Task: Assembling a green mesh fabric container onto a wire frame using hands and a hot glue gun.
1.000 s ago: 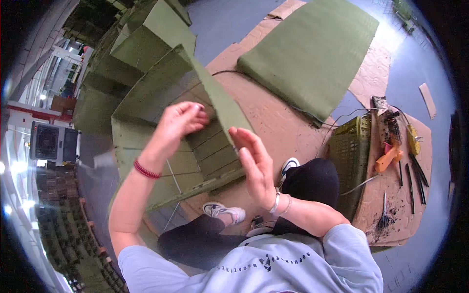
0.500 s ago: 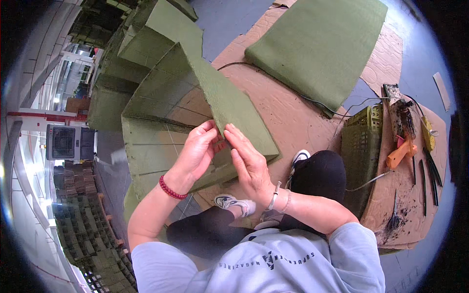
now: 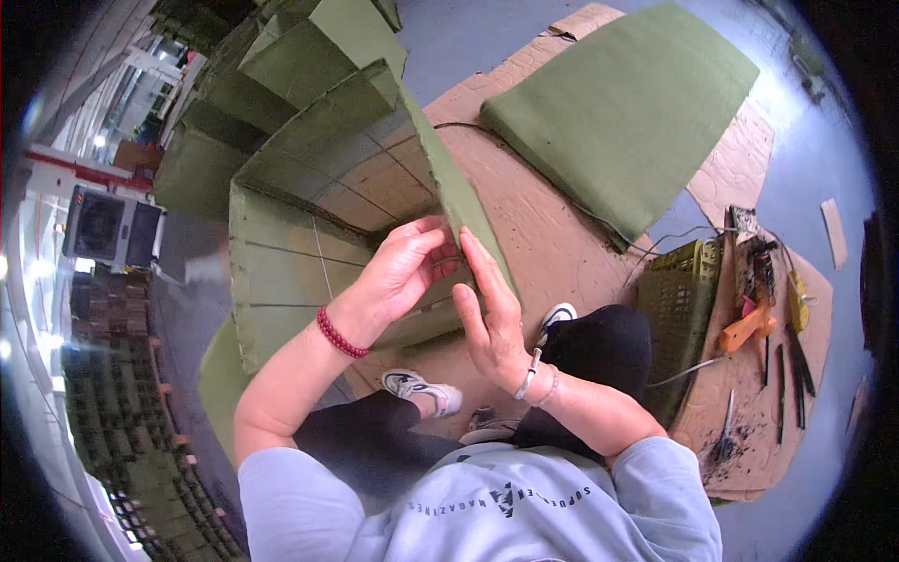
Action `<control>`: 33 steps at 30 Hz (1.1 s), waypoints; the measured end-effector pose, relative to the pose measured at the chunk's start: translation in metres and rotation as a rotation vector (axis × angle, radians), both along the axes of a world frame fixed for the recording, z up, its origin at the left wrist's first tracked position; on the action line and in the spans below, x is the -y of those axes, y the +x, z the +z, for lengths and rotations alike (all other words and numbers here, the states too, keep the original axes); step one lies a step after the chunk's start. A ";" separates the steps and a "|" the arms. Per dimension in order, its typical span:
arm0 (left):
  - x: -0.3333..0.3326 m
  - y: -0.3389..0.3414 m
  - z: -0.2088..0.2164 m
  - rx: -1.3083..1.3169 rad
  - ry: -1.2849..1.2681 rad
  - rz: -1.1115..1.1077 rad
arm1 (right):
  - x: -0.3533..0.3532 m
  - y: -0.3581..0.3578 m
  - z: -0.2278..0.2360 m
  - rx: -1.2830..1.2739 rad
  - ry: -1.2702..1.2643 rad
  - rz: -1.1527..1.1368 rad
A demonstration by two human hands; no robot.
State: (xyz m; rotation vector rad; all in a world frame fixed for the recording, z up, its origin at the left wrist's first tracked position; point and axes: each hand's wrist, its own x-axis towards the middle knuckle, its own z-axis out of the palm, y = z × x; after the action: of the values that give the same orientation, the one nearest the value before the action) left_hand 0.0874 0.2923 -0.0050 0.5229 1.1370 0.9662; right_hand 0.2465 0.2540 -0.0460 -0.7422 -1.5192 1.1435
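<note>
A large green open box, with thin dark lines across its inner walls, stands tilted in front of me. My left hand, with a red bead bracelet above it, is at the inner side of the right-hand wall. Its fingers are curled in at the edge and seem to pinch it; the tips are partly hidden. Against the outer side of the same wall lies my right hand, fingers stretched out and thumb apart. It wears a bangle at the wrist.
A green slab lies on brown cardboard at the far right. Nearer stand a yellow-green plastic basket, an orange-handled tool, scissors and black strips. More green boxes stand at the far left.
The view has turned slightly. The box's right wall now shows more edge-on, and more of the inside is visible. Both hands remain at that wall, with the right fingers slightly more spread.
</note>
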 end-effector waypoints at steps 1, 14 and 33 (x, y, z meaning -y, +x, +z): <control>-0.001 -0.001 -0.002 0.016 -0.003 -0.009 | 0.000 -0.001 0.000 -0.012 0.000 -0.011; -0.002 -0.010 -0.005 0.158 -0.035 -0.167 | 0.002 -0.008 -0.004 0.027 -0.069 -0.045; -0.014 -0.005 -0.013 0.197 -0.039 -0.210 | 0.002 -0.012 -0.003 0.020 -0.023 -0.082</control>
State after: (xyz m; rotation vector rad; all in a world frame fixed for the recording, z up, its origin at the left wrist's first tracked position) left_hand 0.0825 0.3058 -0.0184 0.4935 0.9030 0.7937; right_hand 0.2346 0.2521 -0.0485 -0.8261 -1.4806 1.0969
